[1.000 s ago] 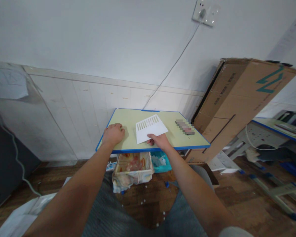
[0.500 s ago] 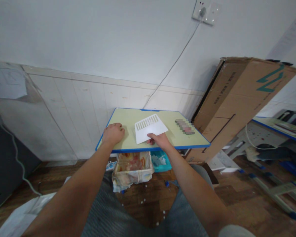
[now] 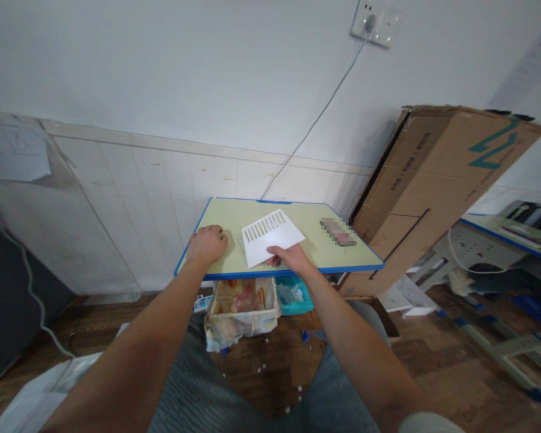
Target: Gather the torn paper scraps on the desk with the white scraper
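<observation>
A thin white card (image 3: 270, 237) with a row of slots along its far side is tilted above the pale green desk top (image 3: 234, 213). My right hand (image 3: 283, 255) grips its near edge, thumb on top and fingers curled underneath. Something faint and see-through shows by the card's left edge; I cannot tell what it is. My left hand (image 3: 207, 243) rests on the left side of the desk, closed loosely with its fingers curled in, and nothing shows in it.
A blurred-out flat object (image 3: 338, 231) lies at the desk's right. Below are a bin with a patterned liner (image 3: 241, 325) and a teal basket (image 3: 295, 294). A tall cardboard box (image 3: 433, 180) leans at the right. A white cable (image 3: 315, 117) runs down the wall behind the desk.
The white card has shifted slightly left and tilted a little, with my right hand still holding it. My left hand has stayed in place.
</observation>
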`<move>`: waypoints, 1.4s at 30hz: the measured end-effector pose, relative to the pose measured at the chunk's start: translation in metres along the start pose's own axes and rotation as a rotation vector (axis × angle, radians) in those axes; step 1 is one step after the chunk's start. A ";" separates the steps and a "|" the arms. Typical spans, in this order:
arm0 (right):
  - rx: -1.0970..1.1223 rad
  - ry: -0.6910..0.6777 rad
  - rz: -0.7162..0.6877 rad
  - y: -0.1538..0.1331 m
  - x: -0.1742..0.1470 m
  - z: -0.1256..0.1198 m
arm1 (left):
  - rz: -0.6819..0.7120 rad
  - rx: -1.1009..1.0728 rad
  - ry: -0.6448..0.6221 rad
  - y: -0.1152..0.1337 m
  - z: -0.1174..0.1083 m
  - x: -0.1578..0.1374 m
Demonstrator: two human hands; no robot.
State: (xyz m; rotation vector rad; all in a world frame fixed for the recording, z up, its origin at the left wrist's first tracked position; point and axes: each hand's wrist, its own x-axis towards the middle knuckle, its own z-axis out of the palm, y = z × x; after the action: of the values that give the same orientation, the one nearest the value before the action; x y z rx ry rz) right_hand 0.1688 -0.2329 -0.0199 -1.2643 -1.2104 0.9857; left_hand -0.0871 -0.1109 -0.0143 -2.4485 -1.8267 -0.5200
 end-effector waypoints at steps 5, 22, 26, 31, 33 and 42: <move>0.010 -0.001 -0.007 -0.002 -0.002 0.000 | 0.002 0.003 0.005 0.001 -0.001 -0.001; 0.017 0.010 -0.013 -0.001 -0.001 -0.001 | 0.007 -0.005 0.008 -0.002 0.003 0.002; 0.014 0.020 -0.016 0.000 0.000 -0.001 | 0.004 -0.028 0.022 -0.001 0.005 0.002; 0.010 0.038 -0.017 0.001 0.001 -0.001 | -0.006 -0.035 0.012 -0.002 0.005 0.002; 0.011 0.037 -0.018 0.001 0.000 -0.001 | -0.007 -0.037 0.008 -0.001 0.004 0.002; 0.035 0.043 -0.029 -0.002 -0.002 0.000 | -0.014 -0.043 0.007 0.001 -0.001 -0.001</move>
State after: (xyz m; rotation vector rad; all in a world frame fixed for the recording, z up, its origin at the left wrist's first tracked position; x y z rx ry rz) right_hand 0.1686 -0.2354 -0.0176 -1.2311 -1.1700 0.9503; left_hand -0.0863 -0.1120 -0.0136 -2.4596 -1.8515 -0.5738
